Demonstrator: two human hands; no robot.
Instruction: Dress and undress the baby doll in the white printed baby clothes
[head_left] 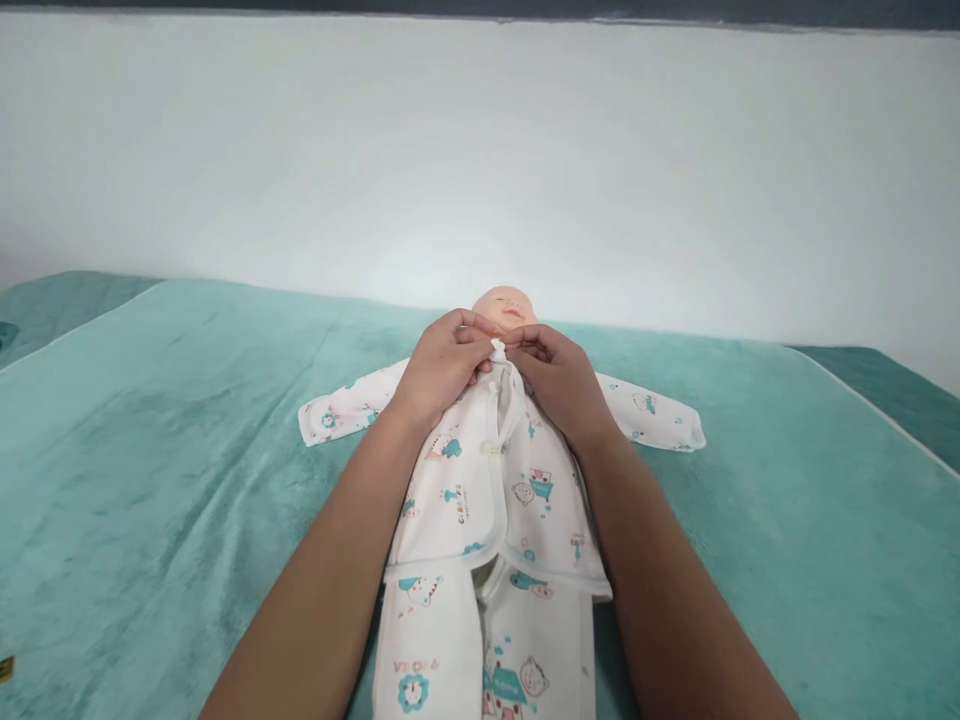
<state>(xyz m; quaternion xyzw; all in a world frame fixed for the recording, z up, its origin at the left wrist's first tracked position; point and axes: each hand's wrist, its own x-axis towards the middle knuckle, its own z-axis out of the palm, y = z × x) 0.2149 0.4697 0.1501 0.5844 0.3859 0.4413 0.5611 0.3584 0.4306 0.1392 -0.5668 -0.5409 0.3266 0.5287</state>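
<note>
A baby doll lies on its back, head toward the wall. It wears a white printed baby jacket with both sleeves spread out, over matching printed pants. At the collar, my left hand and my right hand meet from either side, fingers pinched on the jacket's neck edge. A small white knot-like fastening shows between the fingertips. Further down, the front edges overlap and part near the hem. My fingers partly hide the doll's chin and neck.
A teal plush blanket covers the surface under the doll, with creases on the left. Behind it rises a white wall. A small yellow-and-black item sits at the far left edge.
</note>
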